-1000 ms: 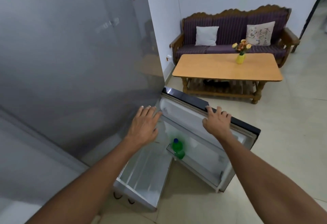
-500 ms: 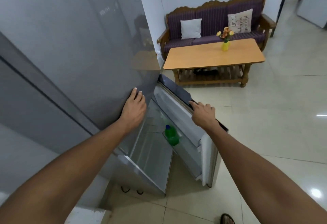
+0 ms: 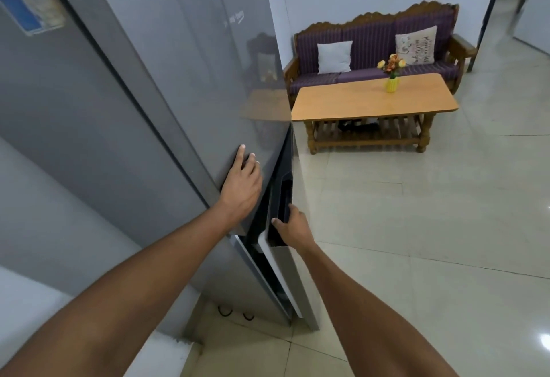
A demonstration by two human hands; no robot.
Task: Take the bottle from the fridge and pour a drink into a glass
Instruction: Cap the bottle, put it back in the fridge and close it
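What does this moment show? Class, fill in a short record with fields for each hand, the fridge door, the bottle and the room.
left hand: flat on the upper fridge door
right hand: gripping the top edge of the lower door
lower door: ajar, only a narrow gap
bottle: not visible
room: table with a vase, sofa behind

Two bare forearms reach into view from the lower edge, with no sleeve, cuff, watch or bracelet on either as far as the frame shows them. The left hand [image 3: 241, 186] wears no glove; a pale glint on one finger may be a ring, though it is too small to be sure. The right hand [image 3: 293, 229] is likewise ungloved, its short nails plain and unpainted.
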